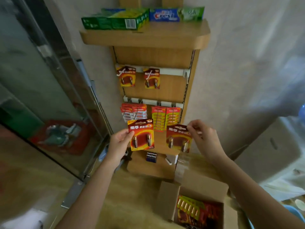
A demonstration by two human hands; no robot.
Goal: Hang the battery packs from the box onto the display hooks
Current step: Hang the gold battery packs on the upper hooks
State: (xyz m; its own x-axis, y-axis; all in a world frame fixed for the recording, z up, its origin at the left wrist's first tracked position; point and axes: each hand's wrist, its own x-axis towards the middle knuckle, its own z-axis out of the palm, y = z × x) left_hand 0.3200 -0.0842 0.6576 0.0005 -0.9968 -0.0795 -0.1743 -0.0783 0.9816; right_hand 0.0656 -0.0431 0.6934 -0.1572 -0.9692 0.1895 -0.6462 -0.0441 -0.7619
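Observation:
My left hand (119,142) grips a red two-battery pack (142,135) by its left edge, held upright in front of the wooden display rack. My right hand (202,136) pinches the top of a second red battery pack (178,140), tilted slightly. On the upper hook rail (171,70) hang two matching red packs (126,76) (151,78). The lower rail's hooks (153,101) carry several red-and-white packs (134,112) and yellow-red packs (165,117). The open cardboard box (168,198) on the floor below holds more battery packs (196,210).
A shelf (145,36) on top of the rack carries toothpaste boxes (115,19). A glass door (41,96) stands at the left. A large cardboard carton (267,151) sits at the right. Dark batteries (151,157) lie on the rack's bottom ledge.

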